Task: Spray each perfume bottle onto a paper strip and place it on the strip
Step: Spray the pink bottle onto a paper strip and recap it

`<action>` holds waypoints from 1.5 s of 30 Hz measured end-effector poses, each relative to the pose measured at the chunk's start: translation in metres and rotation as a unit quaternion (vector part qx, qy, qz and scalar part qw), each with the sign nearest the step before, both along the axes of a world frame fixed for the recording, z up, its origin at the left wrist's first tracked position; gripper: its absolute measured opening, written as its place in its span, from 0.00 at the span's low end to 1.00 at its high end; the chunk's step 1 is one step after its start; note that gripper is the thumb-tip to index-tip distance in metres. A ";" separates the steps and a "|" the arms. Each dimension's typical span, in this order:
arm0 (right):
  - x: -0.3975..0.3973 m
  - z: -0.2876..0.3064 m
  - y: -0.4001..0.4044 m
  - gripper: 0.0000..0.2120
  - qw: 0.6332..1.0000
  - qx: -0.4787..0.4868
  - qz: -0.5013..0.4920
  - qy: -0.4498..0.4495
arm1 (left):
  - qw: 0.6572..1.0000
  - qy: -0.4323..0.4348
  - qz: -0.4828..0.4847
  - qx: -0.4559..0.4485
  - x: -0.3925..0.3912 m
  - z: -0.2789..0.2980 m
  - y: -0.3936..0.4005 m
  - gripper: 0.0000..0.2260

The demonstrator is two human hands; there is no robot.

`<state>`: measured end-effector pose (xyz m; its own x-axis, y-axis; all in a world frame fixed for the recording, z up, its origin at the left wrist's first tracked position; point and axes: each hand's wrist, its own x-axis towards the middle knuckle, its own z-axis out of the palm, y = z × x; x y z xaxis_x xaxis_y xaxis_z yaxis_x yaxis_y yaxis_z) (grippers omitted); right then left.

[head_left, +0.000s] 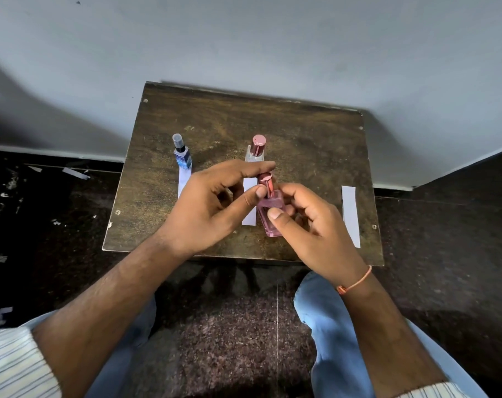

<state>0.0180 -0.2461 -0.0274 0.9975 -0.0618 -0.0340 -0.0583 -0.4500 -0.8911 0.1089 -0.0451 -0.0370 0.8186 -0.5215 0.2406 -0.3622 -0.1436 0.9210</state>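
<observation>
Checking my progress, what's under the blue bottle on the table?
The blue bottle stands on the far end of a white paper strip. The left hand covers the strip's near end.

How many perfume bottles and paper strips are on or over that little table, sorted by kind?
Perfume bottles: 3, namely the blue bottle, the clear bottle with a pink cap and the pink bottle held in both hands.
Paper strips on the table: 3, the left strip, the middle strip and the right strip.
Total: 6.

Left hand (pixel 212 205) and right hand (pixel 310 222) raised together, fingers curled in pinching grip.
</observation>
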 end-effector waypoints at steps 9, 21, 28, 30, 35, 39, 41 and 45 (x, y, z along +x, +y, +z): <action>-0.002 -0.003 -0.009 0.11 0.999 -0.046 0.014 -0.007 | 0.998 0.034 0.054 -0.017 -0.001 -0.001 0.007 0.11; 0.011 -0.005 -0.001 0.12 0.984 0.162 -0.048 0.061 | 0.966 -0.078 0.058 0.240 0.010 -0.008 0.032 0.11; 0.016 0.002 0.007 0.12 0.924 0.362 -0.071 0.101 | 0.958 -0.099 0.033 0.267 0.012 -0.010 0.037 0.15; 0.018 0.003 0.008 0.14 0.910 0.395 -0.071 0.105 | 0.956 -0.105 0.040 0.271 0.011 -0.007 0.037 0.18; 0.018 0.006 0.009 0.16 0.900 0.418 -0.073 0.102 | 0.962 -0.113 0.076 0.235 0.008 0.003 0.029 0.15; 0.017 0.005 0.004 0.15 0.919 0.371 -0.078 0.106 | 0.971 -0.129 0.061 0.191 0.005 0.008 0.022 0.10; 0.015 0.006 -0.001 0.13 0.942 0.312 -0.082 0.093 | 0.973 -0.135 0.057 0.178 0.004 0.008 0.019 0.09; 0.008 0.009 -0.020 0.12 0.981 0.171 -0.078 0.050 | 0.976 -0.140 0.047 0.160 0.004 0.009 0.012 0.08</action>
